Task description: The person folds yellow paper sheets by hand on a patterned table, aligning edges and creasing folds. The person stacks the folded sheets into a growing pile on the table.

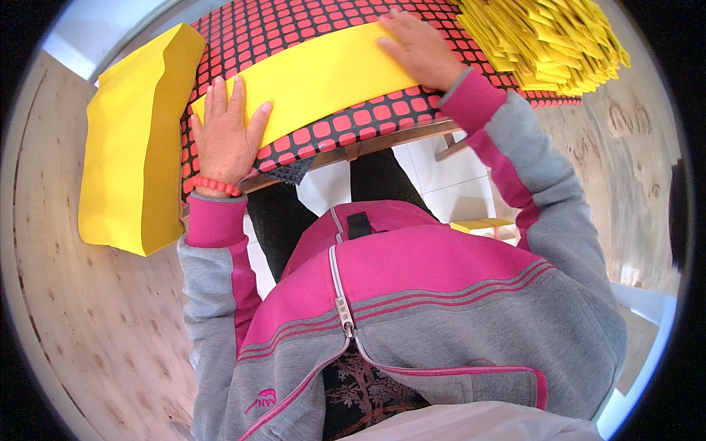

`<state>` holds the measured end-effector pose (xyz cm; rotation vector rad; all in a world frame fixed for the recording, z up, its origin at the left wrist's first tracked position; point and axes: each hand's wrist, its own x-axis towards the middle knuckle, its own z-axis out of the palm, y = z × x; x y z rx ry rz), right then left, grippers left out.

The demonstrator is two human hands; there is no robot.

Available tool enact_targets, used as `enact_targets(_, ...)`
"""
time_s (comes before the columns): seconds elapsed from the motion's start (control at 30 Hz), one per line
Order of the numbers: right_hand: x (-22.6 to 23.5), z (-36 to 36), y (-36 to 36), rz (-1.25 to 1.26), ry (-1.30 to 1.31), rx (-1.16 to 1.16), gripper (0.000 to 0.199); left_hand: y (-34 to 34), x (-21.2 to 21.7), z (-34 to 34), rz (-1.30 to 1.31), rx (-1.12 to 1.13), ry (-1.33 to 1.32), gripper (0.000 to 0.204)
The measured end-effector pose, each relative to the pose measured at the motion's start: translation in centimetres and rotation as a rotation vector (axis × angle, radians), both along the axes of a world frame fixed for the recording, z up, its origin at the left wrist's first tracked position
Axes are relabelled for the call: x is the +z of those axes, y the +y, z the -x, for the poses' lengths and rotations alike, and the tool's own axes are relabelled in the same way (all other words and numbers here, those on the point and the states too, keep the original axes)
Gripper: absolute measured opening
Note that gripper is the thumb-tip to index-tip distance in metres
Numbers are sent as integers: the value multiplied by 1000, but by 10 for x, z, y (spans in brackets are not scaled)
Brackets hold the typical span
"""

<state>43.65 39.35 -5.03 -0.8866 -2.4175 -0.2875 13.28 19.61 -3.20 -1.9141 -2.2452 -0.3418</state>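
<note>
— What's under the hands?
— A long plain yellow sheet (323, 73) lying flat on the red-checked table (353, 121). Left hand (224, 136) open, palm down on its near end; right hand (419, 48) spread flat farther along.
— Beyond?
— A pile of folded yellow pieces (551, 40).

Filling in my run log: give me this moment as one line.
left hand: flat on yellow sheet | right hand: flat on same sheet | sheet: on red-checked board | yellow stack: at left
</note>
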Motion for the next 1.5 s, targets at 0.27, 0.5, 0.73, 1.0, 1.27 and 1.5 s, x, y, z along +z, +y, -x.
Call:
enact_targets(0.27,-18,-45,32,101,32,3,52,-13,-4,21,-21,-33,-74,73)
enact_targets(0.5,20,34,-10,-57,177,289,40,30,3,-37,-281,-158,106,56)
enact_targets(0.73,-12,53,-7,37,60,277,40,36,-11,-47,-117,-218,12,63)
enact_targets(1.0,-15,-44,33,138,51,140,44,-18,-9,28,-39,-30,7,68)
enact_targets(1.27,13,-28,14,82,-57,45,42,-4,-6,2,-247,-87,25,62)
enact_targets(1.5,1,65,-49,106,-16,312,40,16,-6,-48,-72,-207,-7,67)
